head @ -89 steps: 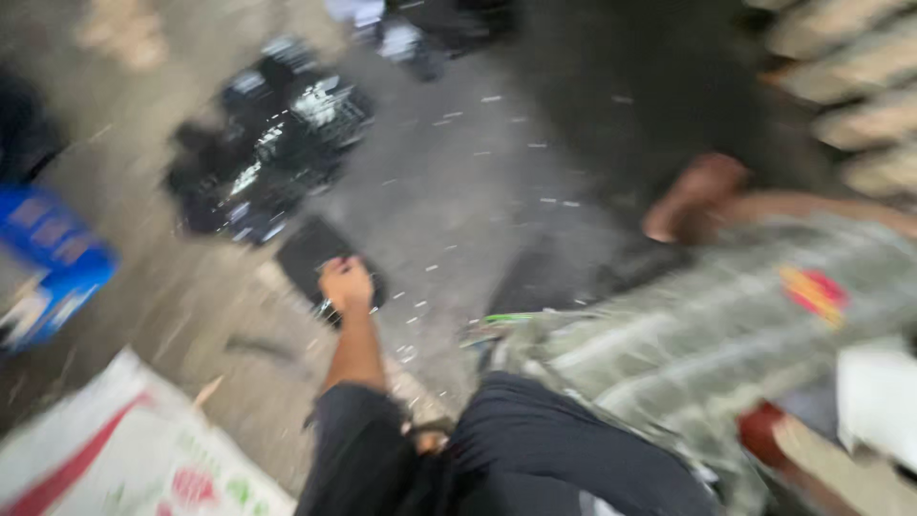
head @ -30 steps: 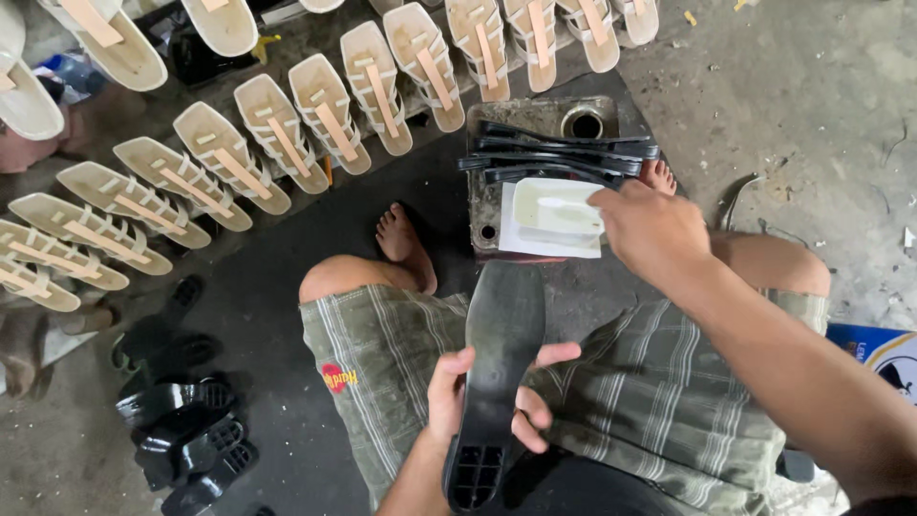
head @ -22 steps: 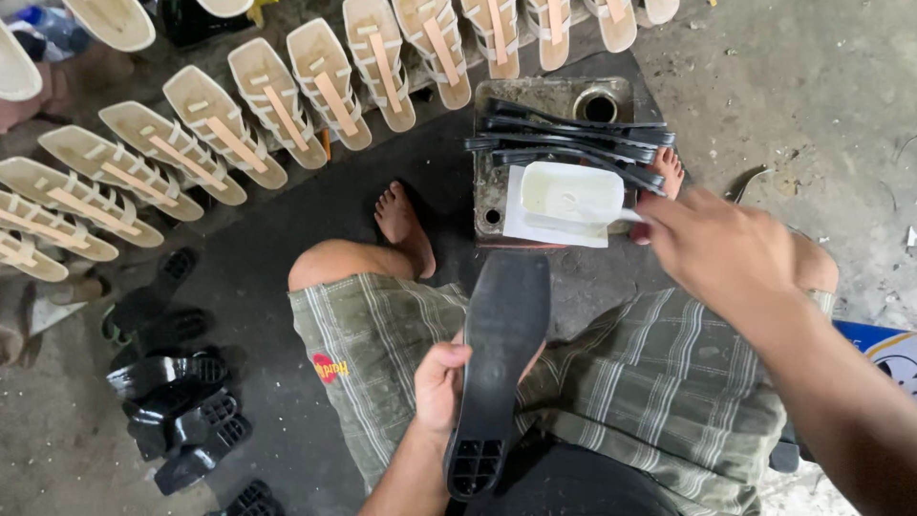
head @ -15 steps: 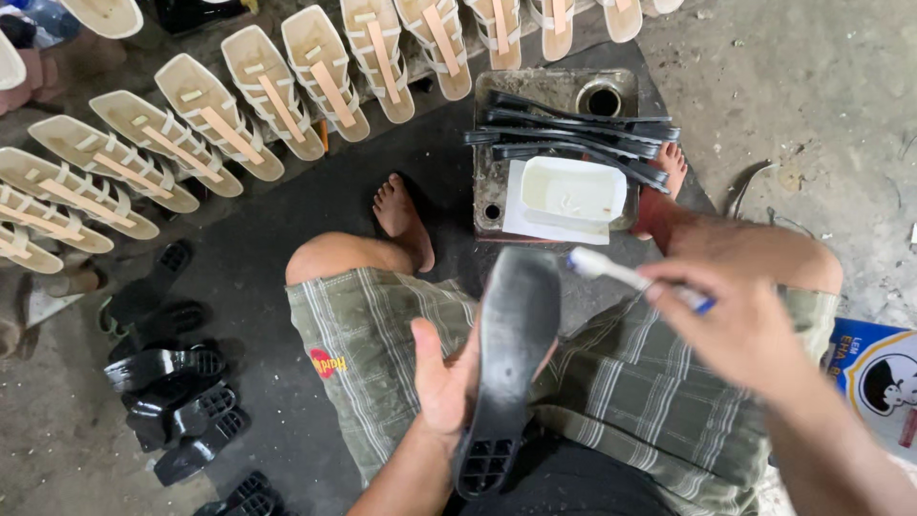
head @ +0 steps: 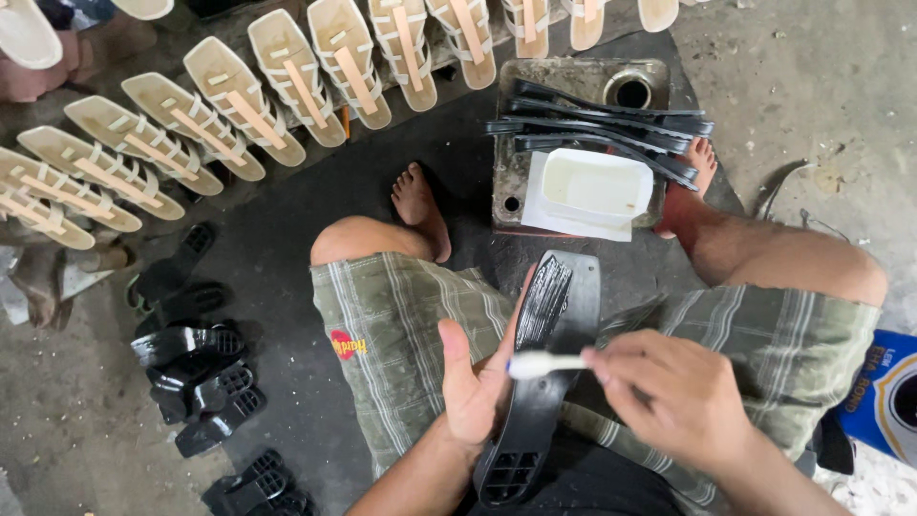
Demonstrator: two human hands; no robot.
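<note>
— On lap, centre: what's held?
— Left hand [head: 475, 382] grips black sole [head: 544, 363]; right hand [head: 673, 397] pinches brush [head: 544, 364] against it. Sole's top end looks glossy, lower part dull.
— Containers?
— White tray [head: 594, 186], 12 o'clock, holds pale liquid, on tin [head: 583, 76] beside black straps [head: 597, 119].

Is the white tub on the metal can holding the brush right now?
No, the brush is in the right hand, against the black sole that the left hand holds.
</note>
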